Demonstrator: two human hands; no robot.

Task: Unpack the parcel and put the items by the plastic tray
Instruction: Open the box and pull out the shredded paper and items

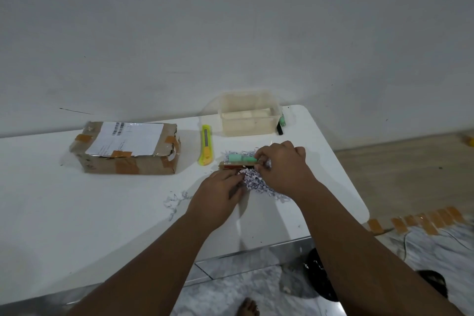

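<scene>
The brown cardboard parcel (128, 147), taped and labelled, lies on the white table (77, 213) at the left, torn at its right end. A pile of shredded white paper (252, 178) lies in the middle. On it rest a teal item (238, 157) and a brown-red flat pack (230, 165). My right hand (282, 164) pinches the right end of these items. My left hand (220, 192) presses into the shredded paper below them. The clear plastic tray (247, 115) stands at the back of the table.
A yellow utility knife (206, 145) lies between the parcel and the tray. A green and black item (281, 124) lies right of the tray. Stray paper shreds (174, 202) lie left of my left hand. The table's right edge is close. Tape strips (423, 220) hang off to the right.
</scene>
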